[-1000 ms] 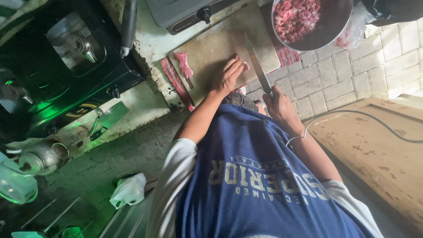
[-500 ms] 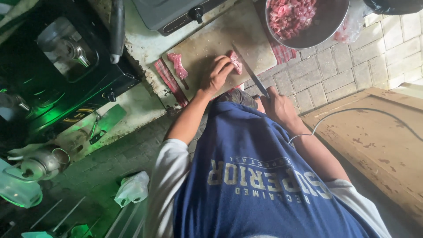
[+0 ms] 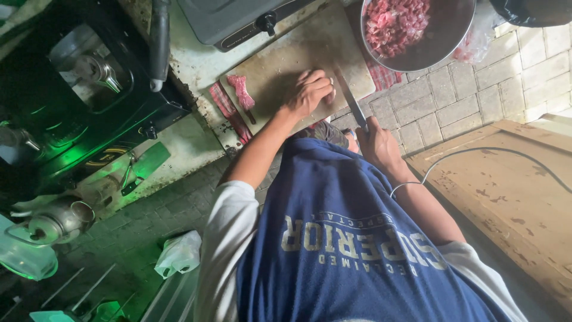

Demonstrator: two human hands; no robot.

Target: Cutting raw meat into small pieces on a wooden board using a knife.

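My left hand rests with curled fingers on the pale cutting board, pressing down a piece of meat that is almost hidden beneath it. My right hand grips the handle of a knife. The blade lies on the board just right of my left fingers. A strip of raw red meat lies on the board's left part. A metal bowl of chopped red meat stands at the board's far right corner.
A grey appliance with a knob stands behind the board. A black stove with a kettle is at the left. A worn wooden panel with a cable lies at the right. A white plastic bag lies on the paving.
My left hand has shifted over the piece of meat that showed at its fingertips half a second ago. The knife stays beside it in my right hand.
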